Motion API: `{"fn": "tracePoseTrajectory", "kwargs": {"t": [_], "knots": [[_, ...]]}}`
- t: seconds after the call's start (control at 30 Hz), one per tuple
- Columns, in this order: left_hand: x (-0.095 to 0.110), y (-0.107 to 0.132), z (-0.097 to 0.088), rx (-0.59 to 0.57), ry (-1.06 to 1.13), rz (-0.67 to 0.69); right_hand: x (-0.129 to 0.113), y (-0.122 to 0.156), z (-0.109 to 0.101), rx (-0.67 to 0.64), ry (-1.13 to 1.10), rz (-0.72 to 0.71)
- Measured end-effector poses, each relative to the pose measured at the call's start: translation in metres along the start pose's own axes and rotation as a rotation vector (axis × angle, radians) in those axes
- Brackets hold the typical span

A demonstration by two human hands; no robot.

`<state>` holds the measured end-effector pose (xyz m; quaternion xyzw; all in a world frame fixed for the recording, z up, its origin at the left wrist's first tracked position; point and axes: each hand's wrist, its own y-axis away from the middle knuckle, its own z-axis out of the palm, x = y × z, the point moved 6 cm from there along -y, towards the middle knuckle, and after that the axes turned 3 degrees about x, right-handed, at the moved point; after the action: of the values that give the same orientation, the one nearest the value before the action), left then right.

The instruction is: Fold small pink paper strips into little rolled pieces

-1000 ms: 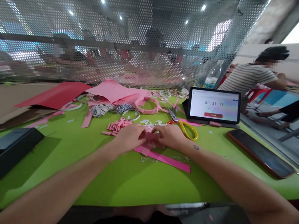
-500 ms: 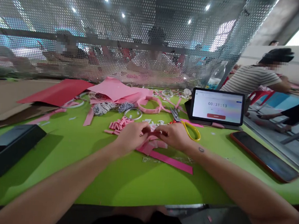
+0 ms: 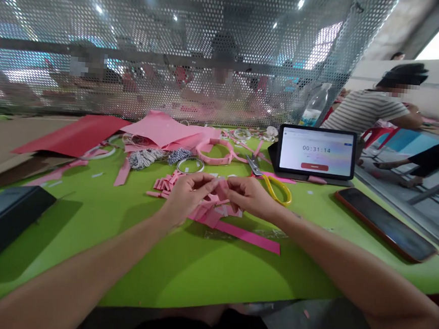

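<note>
Since both hands sit close together over the middle of the green tabletop (image 3: 196, 269), working room is tight. Left hand (image 3: 188, 197): fingers curled, pinching one side of a folded pink paper piece (image 3: 217, 197). Right hand (image 3: 249, 197): grasping the other side, fingertips nearly meeting the left's. Neither hand is released. The fingers hide the fold, so layer count can't be told.

The piece is held just above the table at centre, with a long pink strip (image 3: 248, 236) running out from under it to the lower right. A pile of small cut pink pieces (image 3: 164, 184) lies just beside the left hand. Yellow-handled scissors (image 3: 276, 189) lie just past the right hand, blades pointing away. Further back: a pink paper band (image 3: 216, 151) curled into a ring, and a tablet (image 3: 316, 152) reading 00:31:14.

Risks, my read:
- Too much pinch force could crease the thin paper.
- Easing off one side could let the fold spring open.
- A wide left-wrist move could scatter the cut pieces, since they're loose and close by.
- A right-hand swing could catch the scissors and shove them into the tablet's edge.
- The strip could drag if it's attached to the held piece; can't tell from here.
</note>
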<state>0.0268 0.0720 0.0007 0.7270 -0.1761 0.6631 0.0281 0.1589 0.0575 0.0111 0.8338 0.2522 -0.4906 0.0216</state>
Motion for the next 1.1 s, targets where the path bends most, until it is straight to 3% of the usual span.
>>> {"fn": "tracePoseTrajectory", "kwargs": {"t": [0.3,0.57,0.67,0.8,0.87,0.97,1.1], "knots": [[-0.005,0.003,-0.002,0.024,0.196,-0.084,0.008,0.000,0.009,-0.117,-0.273,0.024],[0.003,0.005,0.000,0.028,0.104,-0.033,0.008,0.002,0.008,-0.109,-0.296,0.027],[0.004,0.005,0.001,0.020,0.076,-0.014,0.005,0.002,0.006,-0.106,-0.122,0.007],[0.008,0.006,0.001,0.015,-0.059,0.061,-0.006,0.004,-0.017,0.231,0.470,-0.080],[0.011,0.008,0.002,-0.003,-0.166,0.116,-0.015,0.008,-0.018,0.319,0.661,-0.170],[0.016,0.012,0.008,-0.066,-0.273,0.207,-0.022,0.012,-0.007,0.234,0.784,-0.285],[0.026,0.020,0.016,-0.153,-0.377,0.337,-0.020,0.011,0.001,0.095,0.734,-0.257]]}}
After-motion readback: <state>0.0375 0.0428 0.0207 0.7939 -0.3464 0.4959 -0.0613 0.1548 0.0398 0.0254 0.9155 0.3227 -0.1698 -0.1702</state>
